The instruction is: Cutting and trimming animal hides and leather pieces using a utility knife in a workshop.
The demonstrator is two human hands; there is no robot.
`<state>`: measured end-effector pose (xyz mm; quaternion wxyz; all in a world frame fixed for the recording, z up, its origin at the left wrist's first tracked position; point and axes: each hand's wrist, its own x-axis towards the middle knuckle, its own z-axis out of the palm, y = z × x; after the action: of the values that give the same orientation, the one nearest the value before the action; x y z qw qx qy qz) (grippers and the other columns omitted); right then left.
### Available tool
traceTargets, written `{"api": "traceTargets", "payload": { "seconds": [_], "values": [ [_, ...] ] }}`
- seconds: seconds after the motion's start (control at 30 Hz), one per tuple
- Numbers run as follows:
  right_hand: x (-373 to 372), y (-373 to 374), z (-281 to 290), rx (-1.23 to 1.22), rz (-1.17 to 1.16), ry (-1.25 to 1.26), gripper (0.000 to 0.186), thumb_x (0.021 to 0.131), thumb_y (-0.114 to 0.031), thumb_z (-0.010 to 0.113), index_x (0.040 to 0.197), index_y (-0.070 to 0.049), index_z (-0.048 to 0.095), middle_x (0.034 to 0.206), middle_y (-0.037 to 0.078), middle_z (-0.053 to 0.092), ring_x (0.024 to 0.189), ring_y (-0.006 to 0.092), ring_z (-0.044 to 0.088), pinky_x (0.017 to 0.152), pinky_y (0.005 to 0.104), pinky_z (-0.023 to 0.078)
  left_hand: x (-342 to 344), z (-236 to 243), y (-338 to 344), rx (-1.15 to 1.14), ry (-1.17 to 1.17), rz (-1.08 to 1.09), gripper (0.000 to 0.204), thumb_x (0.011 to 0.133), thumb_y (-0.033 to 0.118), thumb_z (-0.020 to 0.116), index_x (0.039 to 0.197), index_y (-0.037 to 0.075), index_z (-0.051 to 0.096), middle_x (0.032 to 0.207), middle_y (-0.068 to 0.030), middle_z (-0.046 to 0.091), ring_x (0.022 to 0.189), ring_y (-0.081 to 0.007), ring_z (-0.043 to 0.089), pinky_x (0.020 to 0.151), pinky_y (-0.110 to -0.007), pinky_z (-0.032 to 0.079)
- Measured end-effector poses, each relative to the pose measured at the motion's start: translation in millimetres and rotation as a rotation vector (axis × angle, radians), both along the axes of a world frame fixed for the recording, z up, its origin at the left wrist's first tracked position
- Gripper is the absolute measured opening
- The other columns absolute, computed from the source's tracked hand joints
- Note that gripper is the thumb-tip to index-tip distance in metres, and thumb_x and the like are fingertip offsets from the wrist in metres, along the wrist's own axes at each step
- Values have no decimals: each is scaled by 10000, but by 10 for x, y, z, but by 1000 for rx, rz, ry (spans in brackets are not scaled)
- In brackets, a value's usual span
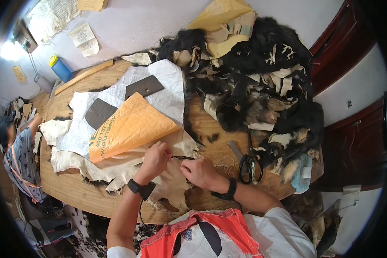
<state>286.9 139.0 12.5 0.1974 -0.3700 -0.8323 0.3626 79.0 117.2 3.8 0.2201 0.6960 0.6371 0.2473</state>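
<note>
One pale hide [173, 187] lies beneath the person's two hands, spreading toward six o'clock from them. The left hand [156, 158] and right hand [201, 173] both have bent fingers; from here I can't tell whether they grip anything. Around them I count one orange envelope [131, 133] at ten, two dark grey plates [138, 88] at ten and eleven, one pair of scissors [248, 157] at three.

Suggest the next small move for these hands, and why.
Probably nudge the loose thread aside with the right hand: the loops lie on the table beside that hand and might snag, while both hands are close together over the pale hide.
</note>
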Motion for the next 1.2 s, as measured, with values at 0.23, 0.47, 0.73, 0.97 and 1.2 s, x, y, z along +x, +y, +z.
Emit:
{"api": "traceTargets", "payload": {
  "seconds": [0.23, 0.47, 0.73, 0.97, 1.2],
  "values": [
    [62, -156, 379, 101, 660, -80, 162, 830, -213, 611, 745, -78, 580, 650, 163, 627, 622, 357, 655, 575, 462, 519, -58, -76, -66, 52, -102, 89, 121, 815, 13, 636, 917, 42, 578, 862, -154, 598, 862, -378, 584, 752, -447, 470],
    [-95, 205, 38, -463, 117, 328, 228, 857, -251, 669, 850, -24, 684, 639, 140, 619, 582, 180, 621, 565, 340, 471, -105, 194, -408, 82, -201, -180, 375, 786, -103, 600, 1095, 77, 716, 870, -112, 585, 933, -327, 560, 822, -391, 463],
    [-186, 149, -68, -103, 47, -20, 185, 851, -245, 650, 853, -70, 707, 646, 158, 633, 599, 296, 649, 579, 417, 488, 46, 128, -245, 89, -167, 265, 135, 818, 29, 651, 926, 49, 730, 881, -118, 608, 879, -306, 566, 794, -396, 463],
    [-66, -48, 367, -74, 693, -24, 233, 889, -235, 592, 739, -57, 594, 667, 178, 623, 645, 390, 634, 572, 475, 490, -63, -2, -153, -100, -156, 239, 134, 803, 41, 691, 933, 37, 721, 882, -95, 608, 895, -273, 578, 805, -376, 473],
    [-220, 300, -2, -517, 101, 286, 134, 886, -138, 645, 932, -34, 715, 715, 53, 673, 650, 120, 607, 604, 327, 476, -47, 208, -524, 15, -424, -57, 300, 835, -51, 617, 1065, 81, 756, 883, -78, 604, 916, -258, 547, 830, -347, 447]
  ]
}}
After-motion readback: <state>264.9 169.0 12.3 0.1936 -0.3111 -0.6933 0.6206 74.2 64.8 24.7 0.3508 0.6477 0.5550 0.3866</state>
